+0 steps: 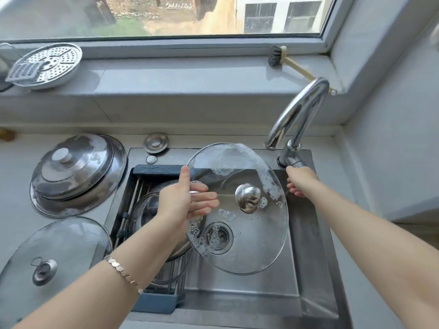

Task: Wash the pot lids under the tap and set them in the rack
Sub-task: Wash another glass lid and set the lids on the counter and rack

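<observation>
Tilting over the steel sink (308,269), a soapy round glass lid with a metal knob (249,233) is gripped at its edge by the left hand (183,203); the right hand (299,181) wraps the chrome tap's lever (293,162).

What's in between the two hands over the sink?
In the head view, the soapy glass lid with its shiny metal knob sits between the left hand, which holds its rim, and the right hand at the tap handle.
</observation>
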The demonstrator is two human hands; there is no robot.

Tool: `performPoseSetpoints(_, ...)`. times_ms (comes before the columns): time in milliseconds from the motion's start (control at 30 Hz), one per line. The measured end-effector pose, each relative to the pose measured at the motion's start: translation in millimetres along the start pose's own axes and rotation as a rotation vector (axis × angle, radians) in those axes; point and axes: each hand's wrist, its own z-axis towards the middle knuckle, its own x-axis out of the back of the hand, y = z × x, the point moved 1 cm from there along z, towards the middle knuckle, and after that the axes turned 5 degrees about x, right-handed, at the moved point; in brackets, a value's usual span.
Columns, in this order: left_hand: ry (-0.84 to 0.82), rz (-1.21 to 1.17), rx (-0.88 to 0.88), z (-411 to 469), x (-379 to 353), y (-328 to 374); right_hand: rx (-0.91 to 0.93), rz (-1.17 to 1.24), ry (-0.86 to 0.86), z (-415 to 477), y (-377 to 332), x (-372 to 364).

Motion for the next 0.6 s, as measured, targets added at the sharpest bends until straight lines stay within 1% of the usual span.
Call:
performPoseSetpoints(100,0.005,0.009,0.018,4,-5,0,-0.002,0.019,0.022,8,5,-2)
performPoseSetpoints(267,-0.015,0.03,0.034,7,-15,-1,0.051,-0.092,0.076,28,24,-3)
performPoseSetpoints(433,-0.029,0.049,0.034,9,-19,-3,0.093,-0.129,0.097,30,29,-2)
performPoseSetpoints(600,-0.043,0.055,0.032,10,-19,-5,0.088,-0.13,0.088,27,30,1)
